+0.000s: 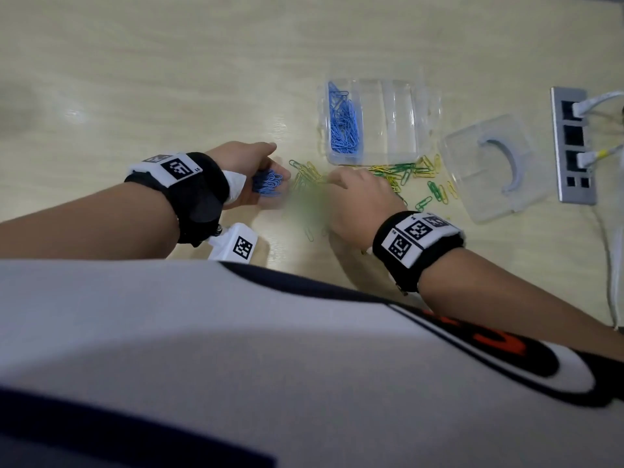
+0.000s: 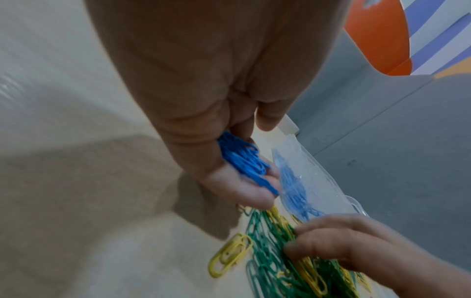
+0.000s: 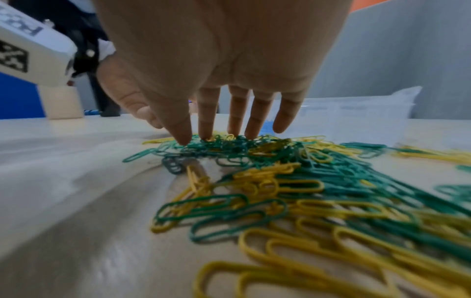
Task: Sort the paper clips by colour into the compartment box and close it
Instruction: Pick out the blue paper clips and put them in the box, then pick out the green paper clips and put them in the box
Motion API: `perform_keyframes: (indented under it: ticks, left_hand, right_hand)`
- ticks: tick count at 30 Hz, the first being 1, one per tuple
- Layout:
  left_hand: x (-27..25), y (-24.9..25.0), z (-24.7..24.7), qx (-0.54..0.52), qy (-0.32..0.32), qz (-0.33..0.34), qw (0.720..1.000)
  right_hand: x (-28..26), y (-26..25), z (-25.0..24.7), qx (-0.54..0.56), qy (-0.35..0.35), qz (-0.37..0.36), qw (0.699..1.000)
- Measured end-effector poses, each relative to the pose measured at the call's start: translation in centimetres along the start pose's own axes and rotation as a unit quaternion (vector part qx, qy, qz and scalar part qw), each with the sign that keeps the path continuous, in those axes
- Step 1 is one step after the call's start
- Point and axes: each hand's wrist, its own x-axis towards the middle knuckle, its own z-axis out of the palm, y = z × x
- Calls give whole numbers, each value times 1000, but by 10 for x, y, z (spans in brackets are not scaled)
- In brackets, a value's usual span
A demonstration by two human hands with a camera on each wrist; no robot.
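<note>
A clear compartment box (image 1: 398,96) stands open on the pale wooden table, with blue paper clips (image 1: 342,125) in its left compartment; the other compartments look bare. My left hand (image 1: 275,170) is cupped just left of the pile and holds a bunch of blue clips (image 2: 242,159) in its curled fingers. Green and yellow clips (image 1: 398,170) lie mixed in a loose pile (image 3: 280,181) in front of the box. My right hand (image 1: 337,187) reaches over this pile, its straight fingers (image 3: 206,125) touching the clips at the far edge.
The box's clear lid (image 1: 493,167) lies detached to the right of the pile. Further right, a grey socket panel (image 1: 572,145) is set in the table, with white cables (image 1: 614,265) running towards the near edge.
</note>
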Motion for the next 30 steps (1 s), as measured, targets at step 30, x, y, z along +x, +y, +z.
perform_keyframes:
  ticks: [30]
  left_hand:
    - [15,57,51,-95,-71,110,987]
  right_hand:
    - [-36,68,-7,121,160,233,952]
